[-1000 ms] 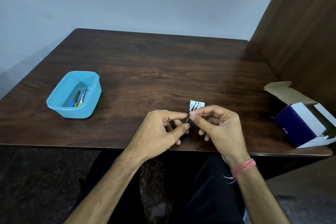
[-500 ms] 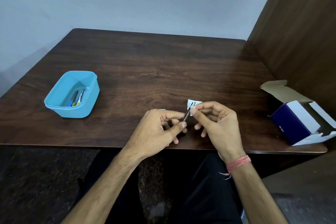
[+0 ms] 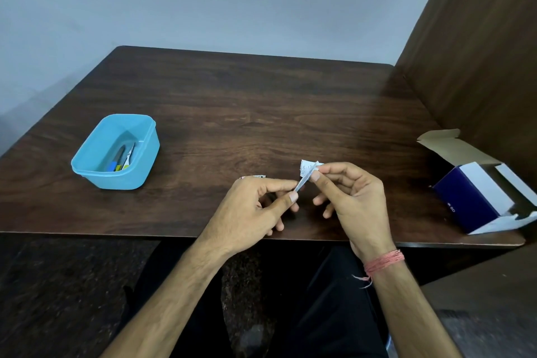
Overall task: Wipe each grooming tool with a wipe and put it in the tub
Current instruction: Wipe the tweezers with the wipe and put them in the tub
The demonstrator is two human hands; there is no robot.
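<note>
I have a thin metal grooming tool (image 3: 302,182) pinched at its near end between thumb and forefinger of my left hand (image 3: 255,206), and it slants up and away toward my right hand (image 3: 353,200). My right thumb and forefinger are closed on a small white wipe (image 3: 308,167) folded around the tool's far end. I judge the grip is split this way so the left hand steadies the tool while the right can run the wipe along it, and both hands sit just above the near edge of the table (image 3: 261,102), close to my body, where I can see the work.

The blue tub (image 3: 116,151) stands well off to the left of my left hand, far enough that I'd have to reach across to drop the tool in. It already holds a few tools (image 3: 123,157), so by my reading the task is partly done.

What kind of tool I'm holding I cannot tell; only a short silver stretch shows between the two pinches, and its tip is wrapped in the wipe. A scrap of something white (image 3: 258,176) peeks out just beyond my left knuckles, mostly hidden by the hand. The tools in the tub overlap and are too small to count surely. An opened blue and white carton (image 3: 476,197) sits to the right of my right hand, its contents out of sight.
</note>
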